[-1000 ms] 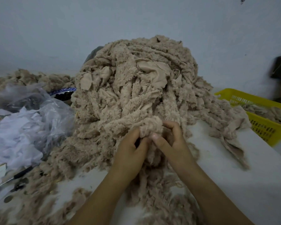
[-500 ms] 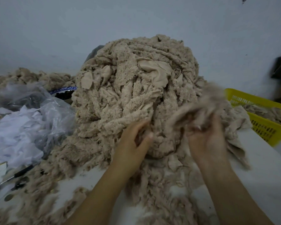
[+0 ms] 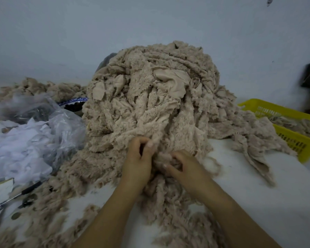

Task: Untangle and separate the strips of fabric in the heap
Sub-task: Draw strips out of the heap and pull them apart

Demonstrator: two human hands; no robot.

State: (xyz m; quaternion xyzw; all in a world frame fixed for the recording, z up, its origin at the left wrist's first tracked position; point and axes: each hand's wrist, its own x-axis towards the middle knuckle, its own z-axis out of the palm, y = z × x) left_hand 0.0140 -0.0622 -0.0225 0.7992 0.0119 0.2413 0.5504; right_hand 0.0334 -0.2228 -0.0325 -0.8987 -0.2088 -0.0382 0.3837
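Now | white desk (image 3: 258,185) | big tan heap (image 3: 150,104) of fabric strips mid-desk | plastic bag (image 3: 25,140) left of it | yellow basket (image 3: 293,140) right | left hand (image 3: 136,161) fingers pinch a strip at heap's front | right hand (image 3: 186,165) fingers curled on a clump alongside

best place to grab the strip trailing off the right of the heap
Probably the trailing strip by its free end, pinched from the near right over the bare table: that end lies flat, clear of the heap, while its upper part merges into the tangle.

Bag (image 3: 43,133) left of heap (image 3: 150,104), basket (image 3: 293,142) right (strips (image 3: 295,123) in it).
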